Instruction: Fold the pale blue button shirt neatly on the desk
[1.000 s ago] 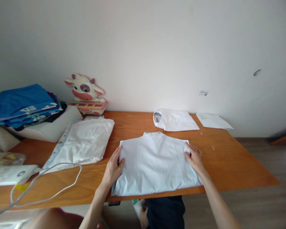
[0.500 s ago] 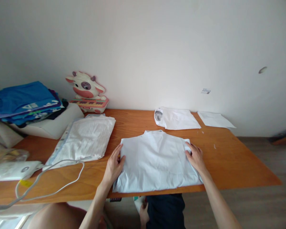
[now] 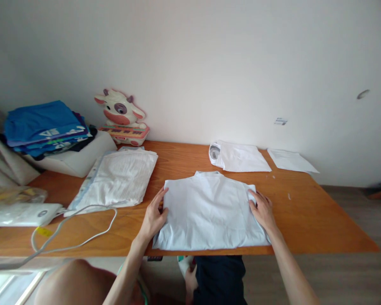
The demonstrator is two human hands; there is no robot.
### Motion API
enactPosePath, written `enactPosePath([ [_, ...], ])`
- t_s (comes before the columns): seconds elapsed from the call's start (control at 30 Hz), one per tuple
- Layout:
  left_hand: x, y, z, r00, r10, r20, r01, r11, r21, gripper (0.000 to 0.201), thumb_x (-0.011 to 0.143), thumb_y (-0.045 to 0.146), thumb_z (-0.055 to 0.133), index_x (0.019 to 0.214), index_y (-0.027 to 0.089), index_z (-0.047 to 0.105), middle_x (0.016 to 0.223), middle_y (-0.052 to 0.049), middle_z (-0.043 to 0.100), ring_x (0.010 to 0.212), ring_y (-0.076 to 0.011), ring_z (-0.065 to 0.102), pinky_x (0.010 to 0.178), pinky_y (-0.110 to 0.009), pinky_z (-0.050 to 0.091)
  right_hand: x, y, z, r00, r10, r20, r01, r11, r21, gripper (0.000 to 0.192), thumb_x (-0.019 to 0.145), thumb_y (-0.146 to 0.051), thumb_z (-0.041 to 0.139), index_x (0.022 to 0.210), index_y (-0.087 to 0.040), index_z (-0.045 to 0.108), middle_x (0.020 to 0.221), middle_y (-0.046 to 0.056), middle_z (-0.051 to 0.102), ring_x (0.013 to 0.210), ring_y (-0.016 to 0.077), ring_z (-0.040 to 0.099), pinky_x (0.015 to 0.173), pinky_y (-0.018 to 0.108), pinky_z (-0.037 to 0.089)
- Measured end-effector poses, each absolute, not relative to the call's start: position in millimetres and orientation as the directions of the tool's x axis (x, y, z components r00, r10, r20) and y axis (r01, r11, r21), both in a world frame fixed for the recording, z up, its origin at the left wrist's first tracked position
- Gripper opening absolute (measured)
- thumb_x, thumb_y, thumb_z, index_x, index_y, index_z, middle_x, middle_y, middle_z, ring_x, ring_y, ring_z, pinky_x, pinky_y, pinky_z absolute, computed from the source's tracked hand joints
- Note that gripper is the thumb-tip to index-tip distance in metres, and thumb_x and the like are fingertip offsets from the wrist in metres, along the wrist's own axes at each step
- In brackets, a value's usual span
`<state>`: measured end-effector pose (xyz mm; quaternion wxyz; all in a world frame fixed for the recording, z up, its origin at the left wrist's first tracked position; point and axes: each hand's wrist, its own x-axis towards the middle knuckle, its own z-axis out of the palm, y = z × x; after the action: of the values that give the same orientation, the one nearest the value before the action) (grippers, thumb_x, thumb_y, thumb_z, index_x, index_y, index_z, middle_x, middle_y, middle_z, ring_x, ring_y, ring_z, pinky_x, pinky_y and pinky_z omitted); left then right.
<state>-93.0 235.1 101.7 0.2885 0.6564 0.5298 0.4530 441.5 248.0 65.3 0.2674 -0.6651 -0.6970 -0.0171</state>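
Observation:
A white collared shirt [image 3: 209,214] lies folded near the table's front edge, its collar pointing toward the wall. My left hand [image 3: 154,214] rests against the shirt's left edge, thumb and fingers apart, fingertips touching the cloth. At the right edge, my right hand [image 3: 263,209] touches the cloth the same way, thumb and index finger spread on it. Neither hand visibly grips the fabric. Farther back, a second folded white garment [image 3: 244,156] with a grey inner collar lies by the wall.
On the wooden table [image 3: 324,224] are a white cloth stack [image 3: 120,178], a cow toy keyboard [image 3: 123,114], paper sheets [image 3: 292,160], and a white device [image 3: 28,214] with a looping cable [image 3: 97,235]. Blue folded clothes [image 3: 44,123] sit on a white box [image 3: 73,159].
The view has shifted slightly, so the things at left sit a little farther right and higher. Both hands stay at the shirt's side edges, and the shirt looks the same.

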Motion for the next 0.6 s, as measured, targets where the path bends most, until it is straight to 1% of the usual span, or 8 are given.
enactPosePath([
  [0.13, -93, 235, 103, -0.008, 0.967, 0.254, 0.374, -0.233, 0.898, 0.074, 0.084, 0.015, 0.058, 0.158, 0.023, 0.054, 0.174, -0.012, 0.042, 0.147, -0.0325, 0.057, 0.104, -0.041, 0.06, 442, 248, 66, 0.003, 0.922, 0.387, 0.953, 0.114, -0.279, 0.053, 0.101, -0.033, 0.048, 0.152, -0.028, 0.061, 0.147, 0.011, 0.069, 0.142, 0.035, 0.058, 0.121, 0.057, 0.038],
  [0.23, -92, 235, 103, -0.017, 0.964, 0.267, 0.403, -0.238, 0.884, 0.067, 0.087, 0.015, 0.057, 0.153, 0.022, 0.06, 0.173, -0.013, 0.043, 0.149, -0.0331, 0.055, 0.102, -0.04, 0.06, 443, 248, 65, -0.014, 0.923, 0.384, 0.961, 0.118, -0.248, 0.054, 0.101, -0.029, 0.046, 0.153, -0.025, 0.061, 0.148, 0.012, 0.068, 0.142, 0.0337, 0.058, 0.118, 0.054, 0.042],
  [0.33, -92, 236, 102, -0.001, 0.961, 0.277, 0.422, -0.25, 0.871, 0.06, 0.091, 0.018, 0.056, 0.15, 0.023, 0.063, 0.173, -0.015, 0.043, 0.151, -0.034, 0.053, 0.1, -0.041, 0.061, 445, 248, 65, -0.036, 0.923, 0.384, 0.965, 0.133, -0.228, 0.055, 0.1, -0.027, 0.046, 0.153, -0.025, 0.061, 0.149, 0.012, 0.068, 0.141, 0.0325, 0.06, 0.117, 0.05, 0.046],
  [0.47, -95, 237, 98, 0.012, 0.96, 0.281, 0.434, -0.258, 0.863, 0.055, 0.094, 0.021, 0.056, 0.148, 0.022, 0.065, 0.172, -0.016, 0.044, 0.154, -0.0344, 0.049, 0.102, -0.042, 0.06, 444, 247, 64, -0.018, 0.919, 0.393, 0.965, 0.119, -0.235, 0.055, 0.099, -0.026, 0.046, 0.152, -0.027, 0.061, 0.149, 0.011, 0.067, 0.14, 0.0314, 0.061, 0.119, 0.048, 0.045],
  [0.6, -98, 241, 91, 0.009, 0.956, 0.292, 0.472, -0.262, 0.842, 0.055, 0.095, 0.024, 0.056, 0.15, 0.023, 0.062, 0.167, -0.015, 0.05, 0.152, -0.0333, 0.051, 0.103, -0.043, 0.059, 441, 246, 64, 0.011, 0.918, 0.396, 0.965, 0.094, -0.245, 0.055, 0.099, -0.024, 0.047, 0.152, -0.027, 0.062, 0.15, 0.011, 0.067, 0.142, 0.0311, 0.06, 0.121, 0.05, 0.044],
])
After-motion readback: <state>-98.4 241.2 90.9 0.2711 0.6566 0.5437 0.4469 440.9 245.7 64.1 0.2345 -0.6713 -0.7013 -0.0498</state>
